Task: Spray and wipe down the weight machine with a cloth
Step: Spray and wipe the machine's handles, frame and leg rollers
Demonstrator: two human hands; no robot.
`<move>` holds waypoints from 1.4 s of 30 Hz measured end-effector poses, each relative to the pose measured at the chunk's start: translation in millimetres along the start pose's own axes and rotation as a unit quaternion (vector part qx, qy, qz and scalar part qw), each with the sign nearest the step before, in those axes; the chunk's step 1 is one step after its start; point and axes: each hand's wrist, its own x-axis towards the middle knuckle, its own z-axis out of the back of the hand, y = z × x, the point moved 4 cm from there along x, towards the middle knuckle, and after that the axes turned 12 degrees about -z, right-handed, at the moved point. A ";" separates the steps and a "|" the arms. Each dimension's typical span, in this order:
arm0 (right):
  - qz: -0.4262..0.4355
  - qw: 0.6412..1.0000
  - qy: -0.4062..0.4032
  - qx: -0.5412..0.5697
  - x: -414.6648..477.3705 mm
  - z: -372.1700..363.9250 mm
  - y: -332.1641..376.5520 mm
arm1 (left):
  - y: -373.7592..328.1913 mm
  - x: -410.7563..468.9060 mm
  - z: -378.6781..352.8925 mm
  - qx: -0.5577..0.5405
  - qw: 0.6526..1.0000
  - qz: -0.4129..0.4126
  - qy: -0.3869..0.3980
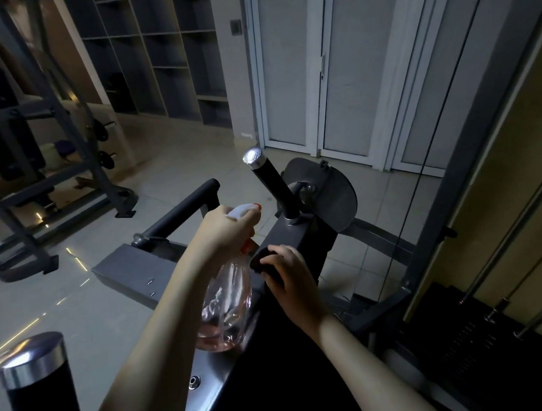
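The left hand (224,230) is curled round the neck and trigger of the spray bottle (227,302), whose clear body with a little pinkish liquid hangs below the wrist, nozzle aimed away from the person toward the upright handle post (272,185). Just to its right, the right hand (291,280) presses a dark cloth (263,261) with bent fingers against the near corner of the weight machine (302,238), on the dark block at the foot of that post. The step looks like spraying the post and block, then wiping. To do it well, I would give a short burst from close range so the mist lands on metal and not on the floor (114,304), then drag the cloth up the block and round the post in overlapping strokes, folding to a fresh face as it loads up. The chrome cap (253,156) beyond the fingertips already looks beaded with droplets, so it wants wiping too. The block's corners are square — the cloth could snag there. Left of the bottle hand a side bar (182,213) juts out; beyond the cloth hand sits a metal disc (339,196), and further right a thin cable (423,159) and guide rods (514,266) crowd in, so the freest sweep is toward the person.
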 end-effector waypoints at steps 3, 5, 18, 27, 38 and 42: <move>-0.015 1.000 0.012 0.009 0.9 1.3 1.3 | -3.5 -3.9 5.3 -0.016 0.998 -0.044 -0.030; -0.013 1.000 0.012 -0.001 0.0 2.3 2.4 | -3.5 -7.2 9.2 -0.042 0.994 -0.074 -0.070; -0.049 0.998 0.015 0.037 5.5 14.1 13.8 | -10.7 -16.2 10.1 -0.097 0.985 -0.092 -0.112; -0.407 0.808 -0.191 0.380 76.9 67.8 -22.3 | -7.2 -16.9 11.4 -0.101 0.984 -0.111 -0.099; -0.303 0.940 -0.055 0.147 100.8 7.0 -52.5 | -4.8 -9.7 7.7 -0.076 0.985 -0.122 -0.094; -0.316 0.935 -0.025 0.157 103.1 9.1 -62.7 | -1.1 -8.9 7.5 -0.102 0.985 -0.097 -0.102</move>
